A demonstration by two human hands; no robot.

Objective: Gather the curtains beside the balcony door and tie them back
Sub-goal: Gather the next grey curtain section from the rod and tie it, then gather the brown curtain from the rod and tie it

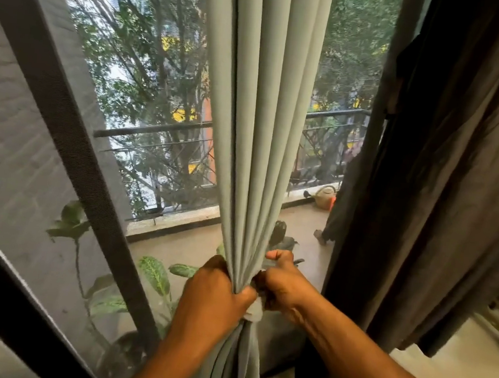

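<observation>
Pale green curtain (258, 113) hangs mid-frame before the balcony door, bunched into tight pleats at waist. Left hand (217, 292) clenched round the bundle. Right hand (281, 283) beside it pinches what looks like a tie-back strip (255, 309). Dark curtain (444, 177) hangs right.

A home, at the threshold of a residential balcony: a pale green curtain (258, 113) hangs at 12 o'clock before a dark-framed screen door (65, 128). Beyond it, potted plants (154, 274) stand at 7 o'clock, a metal railing (153, 129) runs across at 10 o'clock, and a watering can (325, 194) sits at 2 o'clock. A dark drape (444, 177) hangs at 3 o'clock.
</observation>
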